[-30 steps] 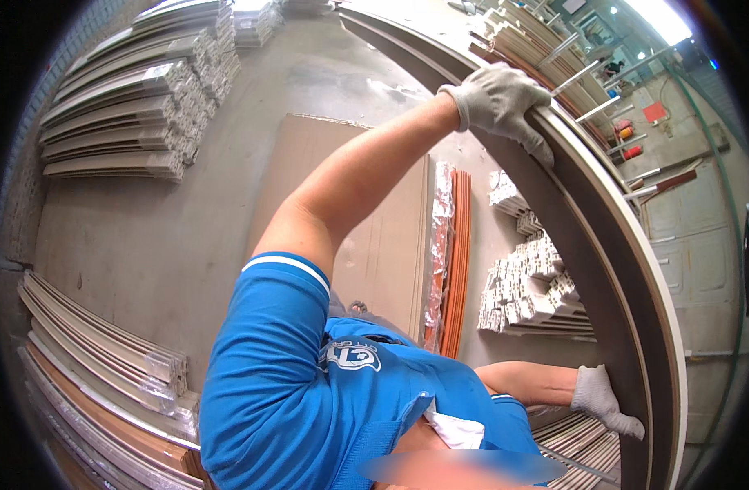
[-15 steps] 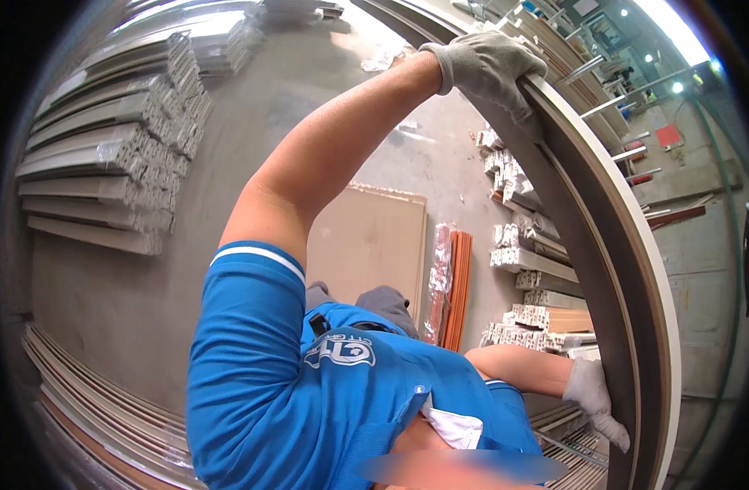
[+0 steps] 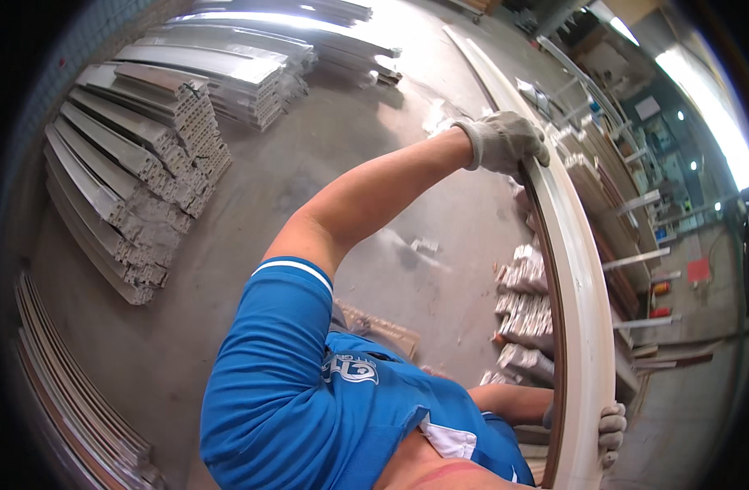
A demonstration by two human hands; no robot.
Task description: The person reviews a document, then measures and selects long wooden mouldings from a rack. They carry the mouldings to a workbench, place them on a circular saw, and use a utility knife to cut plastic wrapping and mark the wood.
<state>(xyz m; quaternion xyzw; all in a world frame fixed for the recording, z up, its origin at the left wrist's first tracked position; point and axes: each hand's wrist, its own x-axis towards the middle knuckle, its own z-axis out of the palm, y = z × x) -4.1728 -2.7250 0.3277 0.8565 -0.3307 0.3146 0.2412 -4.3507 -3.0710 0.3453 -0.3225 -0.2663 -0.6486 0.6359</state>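
A long cream board (image 3: 577,286) with a dark brown edge stretches from the far top down the right side to the lower edge of the head view. My left hand (image 3: 505,142), in a grey knitted glove, grips it well up its length, with the fingers curled over its edge. Much nearer my body, my right hand (image 3: 611,434), gloved too, is wrapped around the board. Its fingers show on the outer side, while the palm and most of the wrist are hidden behind the board. The board's lower end is out of view.
Stacks of hollow white profiles (image 3: 138,180) lie on the floor at left. Long strips (image 3: 80,400) lie at lower left. More bundled profiles (image 3: 526,314) sit beyond the board's inner side. Racks with projecting bars (image 3: 636,257) stand at right.
The board has turned: its brown grooved side faced me before, and its cream face shows now. My left hand sits lower in view, and the right hand's fingers now show on the outer side.
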